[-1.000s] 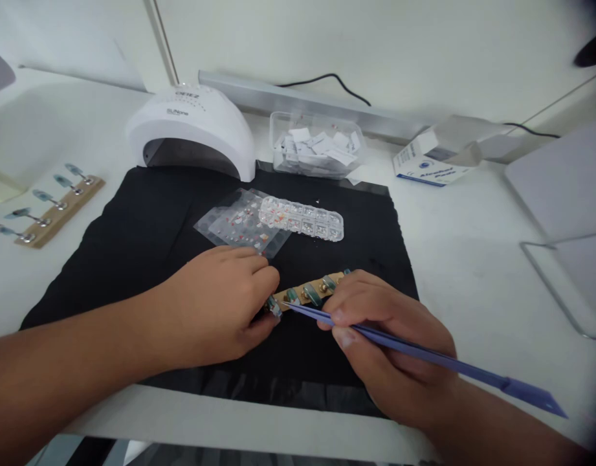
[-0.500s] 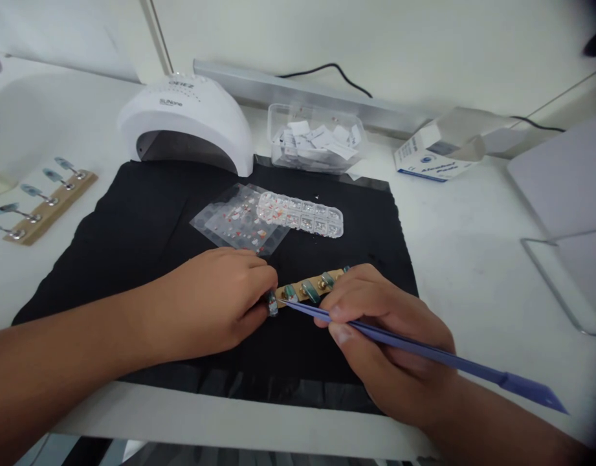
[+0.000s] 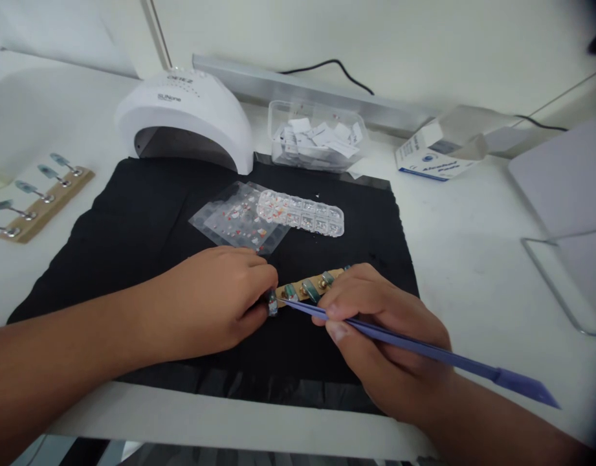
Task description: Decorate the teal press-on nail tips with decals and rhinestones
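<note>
Our left hand [image 3: 215,301] pinches the nail strip's [image 3: 307,287] left end; our right hand [image 3: 385,336], gripping the blue pick [image 3: 424,353], points its tip leftward there.

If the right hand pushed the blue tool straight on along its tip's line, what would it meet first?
Probably the nail tip at the left end of the wooden strip, pinched by the left hand; the blue tool in the right hand points there.

lamp [image 3: 184,120] behind mat [image 3: 132,239] | gem tray [image 3: 300,213] on mat | box [image 3: 436,155] right of mat
</note>
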### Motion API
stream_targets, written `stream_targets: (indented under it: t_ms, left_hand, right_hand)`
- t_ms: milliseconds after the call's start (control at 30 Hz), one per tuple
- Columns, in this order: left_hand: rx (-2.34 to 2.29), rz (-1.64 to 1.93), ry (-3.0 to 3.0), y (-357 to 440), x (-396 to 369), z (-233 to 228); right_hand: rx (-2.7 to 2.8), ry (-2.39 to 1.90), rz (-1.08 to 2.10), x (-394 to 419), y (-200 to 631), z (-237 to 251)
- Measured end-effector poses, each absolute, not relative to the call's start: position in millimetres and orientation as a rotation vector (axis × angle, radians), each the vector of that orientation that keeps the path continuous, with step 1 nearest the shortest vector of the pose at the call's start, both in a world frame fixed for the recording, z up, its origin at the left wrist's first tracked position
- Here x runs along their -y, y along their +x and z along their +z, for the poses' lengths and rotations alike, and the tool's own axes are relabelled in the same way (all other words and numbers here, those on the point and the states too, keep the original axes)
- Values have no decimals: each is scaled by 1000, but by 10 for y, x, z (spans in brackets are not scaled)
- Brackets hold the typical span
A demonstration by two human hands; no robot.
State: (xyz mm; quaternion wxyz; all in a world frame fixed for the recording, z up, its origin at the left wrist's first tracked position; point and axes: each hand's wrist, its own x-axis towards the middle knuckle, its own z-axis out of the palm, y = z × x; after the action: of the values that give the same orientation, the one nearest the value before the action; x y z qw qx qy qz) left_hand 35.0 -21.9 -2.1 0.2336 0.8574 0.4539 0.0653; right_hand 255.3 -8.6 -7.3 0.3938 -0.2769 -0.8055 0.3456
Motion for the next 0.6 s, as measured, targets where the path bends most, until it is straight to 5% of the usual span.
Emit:
stream_targets:
  t_ms: [600]
  left_hand:
    - [-1252, 160, 2358, 355, 207, -15]
  right_hand:
    - [2047, -730, 881, 83, 2544, -94]
